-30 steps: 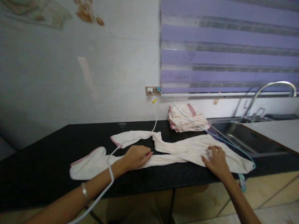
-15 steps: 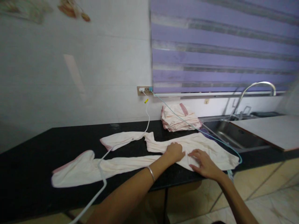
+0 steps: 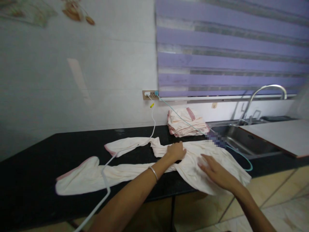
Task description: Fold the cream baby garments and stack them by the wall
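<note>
A long cream garment with pink trim [image 3: 116, 172] lies spread across the black countertop [image 3: 48, 151]. My left hand [image 3: 176, 150] rests on its middle with the fingers curled into a bunch of cloth. My right hand [image 3: 213, 172] lies flat, fingers apart, on the garment's wide right part, which hangs slightly over the counter's front edge. A metal bangle sits on my left wrist.
A stack of folded cream cloths [image 3: 185, 125] sits by the wall. A white cable [image 3: 106, 187] and a teal cable [image 3: 238, 154] run from the wall socket [image 3: 150, 94] across the counter. A steel sink [image 3: 243, 141] with a curved tap [image 3: 265, 91] lies to the right.
My left hand slid from the garment's left leg to its middle. My right hand shifted left and nearer. The garment's right part has been drawn toward the front edge.
</note>
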A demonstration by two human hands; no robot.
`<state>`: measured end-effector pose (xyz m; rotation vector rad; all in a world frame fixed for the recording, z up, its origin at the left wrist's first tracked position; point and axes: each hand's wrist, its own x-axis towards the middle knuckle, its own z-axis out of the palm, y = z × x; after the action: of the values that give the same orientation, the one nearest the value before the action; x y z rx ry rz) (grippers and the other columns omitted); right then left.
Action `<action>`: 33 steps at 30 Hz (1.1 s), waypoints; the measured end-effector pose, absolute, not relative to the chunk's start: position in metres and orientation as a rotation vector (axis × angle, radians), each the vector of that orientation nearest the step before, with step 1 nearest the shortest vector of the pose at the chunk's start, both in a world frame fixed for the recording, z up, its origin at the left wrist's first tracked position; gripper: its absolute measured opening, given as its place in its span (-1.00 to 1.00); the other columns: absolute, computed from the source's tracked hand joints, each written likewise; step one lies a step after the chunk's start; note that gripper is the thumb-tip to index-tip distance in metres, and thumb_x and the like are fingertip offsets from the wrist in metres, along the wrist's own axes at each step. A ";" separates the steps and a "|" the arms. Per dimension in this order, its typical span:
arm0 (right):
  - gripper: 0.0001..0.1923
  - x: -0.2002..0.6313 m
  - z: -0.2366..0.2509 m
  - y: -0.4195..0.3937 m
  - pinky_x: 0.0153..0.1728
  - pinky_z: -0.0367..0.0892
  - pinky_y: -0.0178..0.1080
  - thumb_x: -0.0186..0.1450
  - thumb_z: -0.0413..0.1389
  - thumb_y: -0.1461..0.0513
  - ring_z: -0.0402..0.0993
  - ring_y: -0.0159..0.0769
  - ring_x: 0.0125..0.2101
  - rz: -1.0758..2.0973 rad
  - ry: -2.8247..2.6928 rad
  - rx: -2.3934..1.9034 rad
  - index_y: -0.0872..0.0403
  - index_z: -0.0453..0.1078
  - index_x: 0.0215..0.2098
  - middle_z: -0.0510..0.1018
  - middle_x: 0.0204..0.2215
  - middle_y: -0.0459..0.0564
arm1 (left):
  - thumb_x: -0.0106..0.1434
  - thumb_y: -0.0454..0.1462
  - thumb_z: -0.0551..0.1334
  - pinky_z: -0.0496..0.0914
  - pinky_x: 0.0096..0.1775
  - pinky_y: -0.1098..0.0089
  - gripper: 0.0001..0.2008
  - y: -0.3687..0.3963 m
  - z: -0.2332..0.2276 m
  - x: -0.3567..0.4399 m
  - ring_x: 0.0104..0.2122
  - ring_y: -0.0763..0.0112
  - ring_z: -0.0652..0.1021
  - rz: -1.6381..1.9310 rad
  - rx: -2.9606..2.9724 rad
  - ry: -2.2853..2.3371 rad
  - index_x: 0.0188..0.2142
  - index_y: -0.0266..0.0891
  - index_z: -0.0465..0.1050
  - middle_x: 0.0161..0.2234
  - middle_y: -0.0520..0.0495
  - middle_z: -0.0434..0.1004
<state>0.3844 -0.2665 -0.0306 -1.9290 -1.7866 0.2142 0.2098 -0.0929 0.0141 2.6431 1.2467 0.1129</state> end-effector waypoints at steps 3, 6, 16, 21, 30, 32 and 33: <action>-0.48 0.416 -0.022 -0.224 0.13 0.33 -0.03 0.45 -0.06 -0.02 0.47 -0.02 0.07 -0.106 -1.647 -1.886 0.15 0.39 0.16 0.53 0.09 0.26 | 0.37 0.11 0.00 0.27 0.17 -0.19 -0.33 -0.103 -0.005 0.204 0.25 -0.18 0.35 0.199 2.701 1.234 0.29 -0.25 0.28 0.25 -0.39 0.37; -0.68 0.443 -0.019 -0.180 0.02 0.33 -0.14 0.43 -0.03 0.20 0.52 -0.09 -0.03 -0.256 -1.636 -2.046 0.16 0.45 0.02 0.60 -0.08 0.22 | 0.32 0.29 -0.11 -0.02 0.27 -0.35 -0.13 -0.112 -0.023 0.198 0.40 -0.27 0.05 0.222 2.731 1.188 0.39 -0.22 0.16 0.42 -0.36 0.07; -0.69 0.450 -0.046 -0.134 -0.03 0.21 -0.01 0.42 -0.02 0.25 0.38 0.15 0.07 -0.470 -1.661 -2.513 0.16 0.49 0.00 0.55 -0.02 0.31 | 0.08 0.50 -0.11 -0.23 0.27 -0.43 0.14 -0.112 -0.024 0.163 0.41 -0.47 -0.14 0.101 2.688 1.120 0.48 -0.06 -0.01 0.49 -0.24 -0.12; -0.66 0.451 -0.053 -0.134 -0.01 0.16 0.05 0.43 -0.06 0.20 0.32 0.17 0.08 -0.480 -1.634 -2.538 0.09 0.53 -0.06 0.57 -0.03 0.26 | 0.09 0.48 -0.05 -0.23 0.24 -0.49 0.11 -0.110 -0.024 0.139 0.41 -0.44 -0.11 0.091 2.695 1.127 0.49 0.06 -0.12 0.49 -0.16 -0.12; -0.67 0.452 -0.065 -0.145 0.00 0.17 0.08 0.43 -0.05 0.14 0.31 0.16 0.06 -0.650 -1.588 -2.437 0.09 0.52 -0.14 0.57 -0.05 0.24 | 0.49 -0.04 -0.12 0.28 0.18 -0.07 -0.46 -0.076 -0.016 0.099 0.17 -0.03 0.42 0.337 2.780 1.489 0.22 -0.28 0.35 0.20 -0.35 0.42; -0.68 0.450 -0.066 -0.148 -0.01 0.18 0.10 0.42 -0.04 0.15 0.32 0.18 0.06 -0.660 -1.560 -2.432 0.08 0.52 -0.11 0.56 -0.04 0.24 | 0.47 -0.08 -0.04 0.33 0.13 -0.02 -0.52 -0.066 -0.012 0.093 0.16 -0.04 0.43 0.276 2.799 1.515 0.18 -0.29 0.39 0.18 -0.37 0.41; -0.67 0.449 -0.066 -0.149 -0.01 0.18 0.11 0.41 -0.04 0.15 0.32 0.19 0.06 -0.664 -1.530 -2.435 0.08 0.52 -0.08 0.55 -0.04 0.26 | 0.45 -0.07 -0.01 0.33 0.13 -0.02 -0.52 -0.062 -0.012 0.091 0.18 -0.06 0.41 0.262 2.812 1.510 0.17 -0.28 0.40 0.20 -0.37 0.40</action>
<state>0.4491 -0.1491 -0.0658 -2.4345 -1.5305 -0.6639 0.0914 -0.0625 -0.0118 2.8120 1.5103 0.2616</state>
